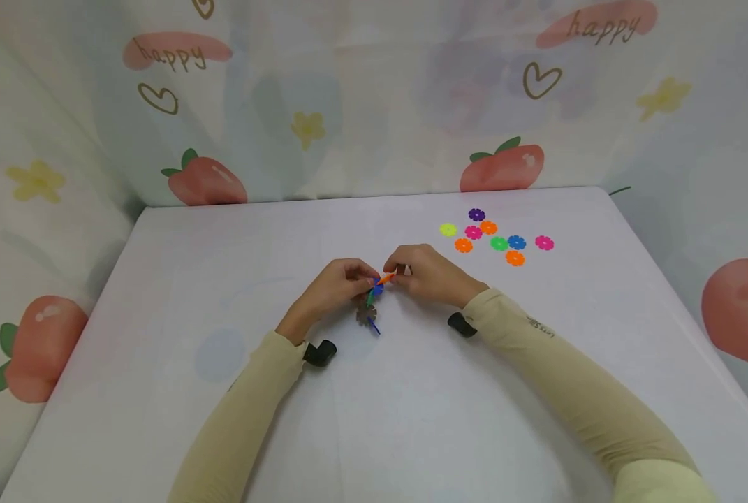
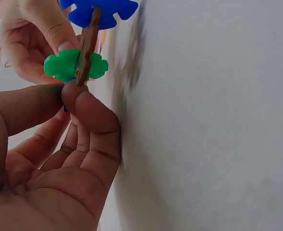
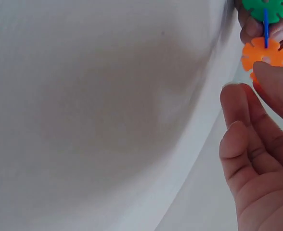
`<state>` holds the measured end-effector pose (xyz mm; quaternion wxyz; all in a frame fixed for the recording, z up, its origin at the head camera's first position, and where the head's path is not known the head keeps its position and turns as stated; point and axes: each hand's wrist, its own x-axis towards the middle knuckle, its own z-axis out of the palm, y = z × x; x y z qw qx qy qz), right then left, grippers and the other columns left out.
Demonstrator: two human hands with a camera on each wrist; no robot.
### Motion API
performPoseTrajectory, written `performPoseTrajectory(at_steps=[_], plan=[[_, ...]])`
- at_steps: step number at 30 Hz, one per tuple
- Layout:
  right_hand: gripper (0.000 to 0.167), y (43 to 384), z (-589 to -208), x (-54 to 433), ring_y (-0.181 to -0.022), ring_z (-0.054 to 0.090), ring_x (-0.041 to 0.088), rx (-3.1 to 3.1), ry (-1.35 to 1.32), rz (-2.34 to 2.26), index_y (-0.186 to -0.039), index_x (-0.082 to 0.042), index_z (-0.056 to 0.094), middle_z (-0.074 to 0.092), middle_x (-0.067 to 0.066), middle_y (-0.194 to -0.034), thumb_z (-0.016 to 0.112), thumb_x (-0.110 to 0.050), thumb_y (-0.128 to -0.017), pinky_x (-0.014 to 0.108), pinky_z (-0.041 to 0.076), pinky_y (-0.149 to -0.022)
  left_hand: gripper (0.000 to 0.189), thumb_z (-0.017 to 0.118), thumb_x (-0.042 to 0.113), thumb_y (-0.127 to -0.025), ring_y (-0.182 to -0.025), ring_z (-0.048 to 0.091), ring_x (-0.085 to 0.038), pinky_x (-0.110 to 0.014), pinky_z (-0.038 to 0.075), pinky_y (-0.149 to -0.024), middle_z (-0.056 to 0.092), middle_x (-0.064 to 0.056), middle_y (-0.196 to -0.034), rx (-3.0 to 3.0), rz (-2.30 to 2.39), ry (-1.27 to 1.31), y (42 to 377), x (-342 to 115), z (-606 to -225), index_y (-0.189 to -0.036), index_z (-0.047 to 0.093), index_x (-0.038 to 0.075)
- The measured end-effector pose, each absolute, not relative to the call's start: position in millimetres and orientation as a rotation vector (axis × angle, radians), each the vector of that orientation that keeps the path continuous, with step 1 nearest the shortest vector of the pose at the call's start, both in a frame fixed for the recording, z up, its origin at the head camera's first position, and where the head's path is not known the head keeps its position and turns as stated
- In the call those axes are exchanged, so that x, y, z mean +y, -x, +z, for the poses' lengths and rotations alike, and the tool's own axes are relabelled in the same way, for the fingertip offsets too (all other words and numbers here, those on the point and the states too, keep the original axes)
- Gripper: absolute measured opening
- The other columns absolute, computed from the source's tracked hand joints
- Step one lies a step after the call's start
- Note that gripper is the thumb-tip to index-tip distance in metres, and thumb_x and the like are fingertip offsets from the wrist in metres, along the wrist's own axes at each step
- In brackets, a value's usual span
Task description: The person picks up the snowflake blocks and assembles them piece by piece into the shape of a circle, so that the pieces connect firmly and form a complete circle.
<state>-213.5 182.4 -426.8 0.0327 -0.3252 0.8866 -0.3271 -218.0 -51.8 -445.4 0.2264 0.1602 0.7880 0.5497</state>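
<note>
Plastic snowflake discs with notched rims are slotted into a short chain. In the left wrist view it runs from a dark blue disc [image 2: 83, 15] through a brown disc [image 2: 87, 42] to a green disc [image 2: 60, 65]. A second blue disc [image 3: 266, 29], edge-on in the right wrist view, links the green one to an orange disc [image 3: 252, 54]. My left hand [image 1: 339, 286] pinches the chain around that second blue disc, its fingertips partly covering it. With thumb and index finger, my right hand [image 1: 433, 274] pinches the orange disc at its outer edge.
Several loose discs lie at the back right of the white table [image 1: 160, 293], among them a purple disc [image 1: 477, 214], a yellow disc [image 1: 448, 229], a blue disc [image 1: 516, 242] and a pink disc [image 1: 544, 243]. A printed curtain [image 1: 374, 84] hangs behind the table.
</note>
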Motion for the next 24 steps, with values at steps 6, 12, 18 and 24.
performPoseTrajectory(at_steps=[6,12,18,24], plan=[[0.022,218,-421,187,-0.107,0.066,0.03,2.731,0.894,-0.996,-0.121,0.005,0.074,0.073,0.015,-0.115,0.072,0.001,-0.099,0.047,0.054,-0.099,0.014,0.068,0.012,-0.105,-0.078,0.062,-0.018,-0.029,0.05,-0.074,0.071,-0.005,-0.092,2.165,1.494,-0.431,219,-57,-445,-0.114,0.075,0.003],[0.027,227,-418,199,-0.121,0.061,0.035,2.775,0.74,-0.966,-0.129,0.004,0.071,0.069,0.017,-0.127,0.069,-0.004,-0.103,0.051,0.048,-0.109,0.016,0.064,0.011,-0.107,-0.077,0.058,-0.018,-0.029,0.049,-0.073,0.071,-0.005,-0.095,2.133,1.455,-0.45,219,-60,-442,-0.119,0.072,0.003],[0.031,239,-415,215,-0.135,0.052,0.039,2.811,0.58,-0.896,-0.135,0.002,0.068,0.064,0.02,-0.138,0.065,-0.008,-0.106,0.057,0.04,-0.116,0.025,0.062,0.011,-0.109,-0.082,0.059,-0.019,-0.029,0.05,-0.077,0.07,-0.006,-0.1,2.122,1.383,-0.472,220,-64,-440,-0.131,0.071,0.004],[0.032,251,-417,235,-0.14,0.045,0.042,2.847,0.485,-0.891,-0.135,0.002,0.069,0.061,0.021,-0.144,0.064,-0.008,-0.105,0.059,0.035,-0.118,0.031,0.057,0.014,-0.112,-0.082,0.057,-0.018,-0.029,0.047,-0.078,0.066,-0.005,-0.099,2.133,1.285,-0.498,219,-66,-435,-0.139,0.069,0.005]])
